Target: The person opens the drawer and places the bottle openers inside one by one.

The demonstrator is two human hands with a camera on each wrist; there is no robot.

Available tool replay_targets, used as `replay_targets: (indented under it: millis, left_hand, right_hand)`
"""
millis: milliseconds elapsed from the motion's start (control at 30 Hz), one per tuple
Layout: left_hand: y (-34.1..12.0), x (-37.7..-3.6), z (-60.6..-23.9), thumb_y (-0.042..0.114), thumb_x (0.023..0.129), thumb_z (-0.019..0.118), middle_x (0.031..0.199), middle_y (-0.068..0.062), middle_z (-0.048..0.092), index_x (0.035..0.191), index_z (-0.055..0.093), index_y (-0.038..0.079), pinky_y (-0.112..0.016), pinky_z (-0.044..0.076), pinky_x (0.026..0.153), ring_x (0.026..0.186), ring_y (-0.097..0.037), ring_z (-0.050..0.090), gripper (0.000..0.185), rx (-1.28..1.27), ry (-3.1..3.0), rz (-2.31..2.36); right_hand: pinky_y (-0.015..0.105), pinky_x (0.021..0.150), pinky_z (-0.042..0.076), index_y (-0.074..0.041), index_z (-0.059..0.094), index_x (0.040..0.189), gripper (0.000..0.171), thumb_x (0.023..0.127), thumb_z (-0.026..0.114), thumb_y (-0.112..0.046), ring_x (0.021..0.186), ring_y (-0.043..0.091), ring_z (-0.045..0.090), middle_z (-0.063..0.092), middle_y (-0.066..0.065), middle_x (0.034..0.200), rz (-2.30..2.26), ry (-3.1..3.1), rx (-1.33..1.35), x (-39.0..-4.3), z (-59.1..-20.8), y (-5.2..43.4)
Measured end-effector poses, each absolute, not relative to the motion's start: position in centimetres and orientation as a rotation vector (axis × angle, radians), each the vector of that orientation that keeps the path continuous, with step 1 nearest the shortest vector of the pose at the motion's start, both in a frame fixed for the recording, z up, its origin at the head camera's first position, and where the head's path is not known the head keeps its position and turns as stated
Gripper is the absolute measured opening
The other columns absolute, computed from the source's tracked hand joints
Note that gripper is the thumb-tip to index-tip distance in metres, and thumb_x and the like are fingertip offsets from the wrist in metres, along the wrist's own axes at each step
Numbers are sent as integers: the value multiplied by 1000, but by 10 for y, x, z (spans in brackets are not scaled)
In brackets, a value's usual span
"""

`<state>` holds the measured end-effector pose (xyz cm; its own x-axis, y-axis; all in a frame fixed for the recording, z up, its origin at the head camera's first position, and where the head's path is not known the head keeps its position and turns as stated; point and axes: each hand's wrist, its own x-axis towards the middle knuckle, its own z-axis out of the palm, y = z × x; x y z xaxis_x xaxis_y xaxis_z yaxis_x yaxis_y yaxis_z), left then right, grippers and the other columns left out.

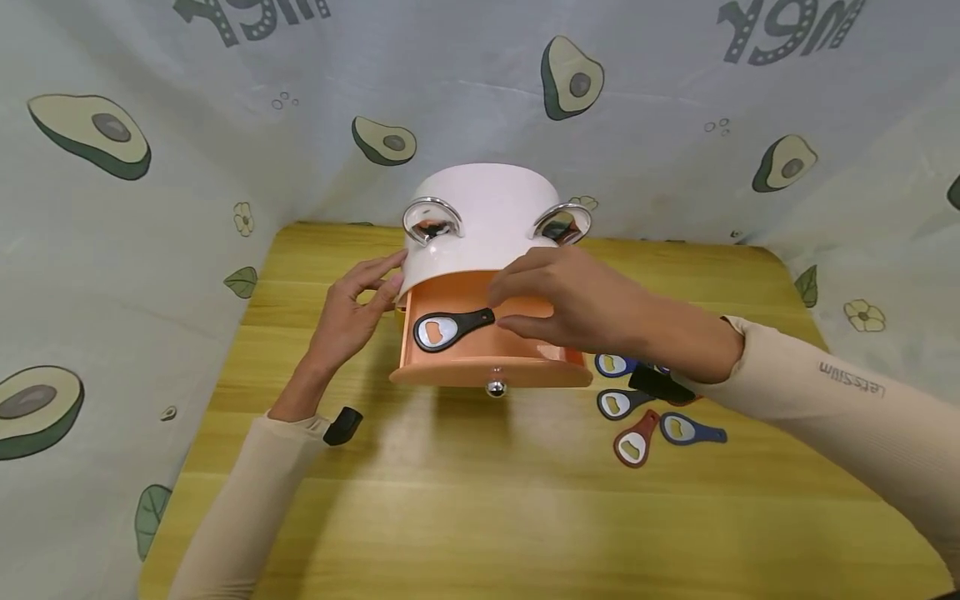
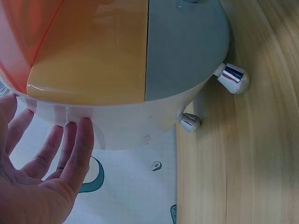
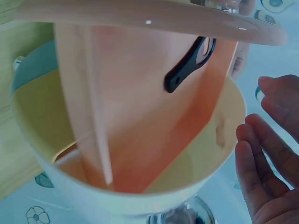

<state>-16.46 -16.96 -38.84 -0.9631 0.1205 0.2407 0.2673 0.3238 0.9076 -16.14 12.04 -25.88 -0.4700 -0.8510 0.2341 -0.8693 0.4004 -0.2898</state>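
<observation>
A round white drawer box stands at the back of the table, its orange drawer pulled out toward me. A black bottle opener lies flat inside the drawer. My right hand hovers over the drawer's right half, fingertips close to the opener's handle. In the right wrist view its fingers are loosely spread and hold nothing, clear of the opener. My left hand rests against the box's left side, its straight fingers touching the white wall.
Several coloured bottle openers lie on the wooden table to the right of the drawer, partly under my right forearm. The box stands on chrome feet. Avocado-print cloth walls the table's back and sides.
</observation>
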Motion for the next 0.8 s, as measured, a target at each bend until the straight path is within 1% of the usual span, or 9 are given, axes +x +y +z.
replay_targets:
  millis: [67, 133, 200, 300, 367, 433, 567, 633, 800]
  left_hand:
    - [-170, -164, -389, 25, 105, 55, 142, -6, 55, 143, 57, 26, -27, 59, 82, 100, -21, 62, 38, -358, -2451, -1717]
    - [-170, -164, -388, 25, 105, 55, 142, -5, 55, 143, 57, 27, -24, 58, 82, 100, -20, 62, 39, -356, -2455, -1716]
    - [-170, -164, -388, 25, 105, 55, 142, -5, 55, 143, 57, 27, -23, 58, 82, 100, -19, 62, 39, -353, -2457, -1717]
    - [-169, -163, -387, 25, 105, 55, 143, -5, 55, 143, 57, 27, -23, 58, 82, 99, -18, 62, 39, -353, -2457, -1716]
    - [-169, -164, -387, 25, 105, 55, 142, -6, 55, 143, 57, 26, -22, 57, 82, 98, -17, 62, 39, -354, -2456, -1712]
    - [-169, -164, -386, 25, 105, 55, 142, -6, 55, 144, 57, 26, -21, 57, 82, 97, -17, 62, 39, -352, -2460, -1704]
    - [-168, -165, -386, 26, 105, 55, 142, -6, 56, 144, 57, 27, -20, 57, 81, 95, -17, 63, 39, -353, -2467, -1696]
    - [-168, -165, -386, 26, 105, 55, 142, -6, 56, 144, 56, 27, -20, 57, 81, 96, -17, 63, 39, -358, -2471, -1696]
    - [-169, -163, -386, 25, 105, 55, 142, -6, 55, 144, 57, 26, -22, 58, 81, 100, -18, 62, 39, -357, -2462, -1712]
  right_hand:
    - [41, 87, 57, -6, 78, 103, 20, 83, 81, -10, 103, 24, 70, 75, 6, 106, 607, -2565, 1582, -162, -260, 128]
    - [40, 82, 58, -6, 78, 103, 23, 80, 83, -6, 101, 24, 70, 76, 6, 105, 633, -2521, 1568, -162, -261, 135]
    - [37, 75, 57, -6, 78, 102, 25, 78, 85, -5, 96, 22, 71, 76, 6, 104, 648, -2473, 1545, -162, -262, 143]
    - [35, 71, 57, -6, 78, 101, 28, 75, 87, -4, 93, 21, 71, 76, 5, 102, 659, -2439, 1498, -162, -263, 153]
    - [34, 73, 56, -7, 78, 101, 28, 74, 87, -5, 94, 20, 71, 76, 3, 102, 660, -2442, 1462, -162, -263, 160]
    - [32, 79, 56, -8, 78, 100, 28, 74, 87, -5, 95, 19, 71, 76, 2, 101, 669, -2451, 1434, -162, -263, 168]
    - [15, 83, 49, -10, 78, 101, 31, 73, 87, -4, 94, 18, 71, 76, 1, 101, 688, -2466, 1370, -161, -265, 185]
    - [9, 83, 45, -10, 78, 103, 34, 71, 87, -2, 93, 18, 71, 76, 1, 102, 696, -2477, 1342, -160, -267, 193]
    - [8, 85, 44, -13, 78, 107, 40, 70, 88, -2, 94, 19, 72, 77, 1, 103, 685, -2536, 1284, -157, -276, 212]
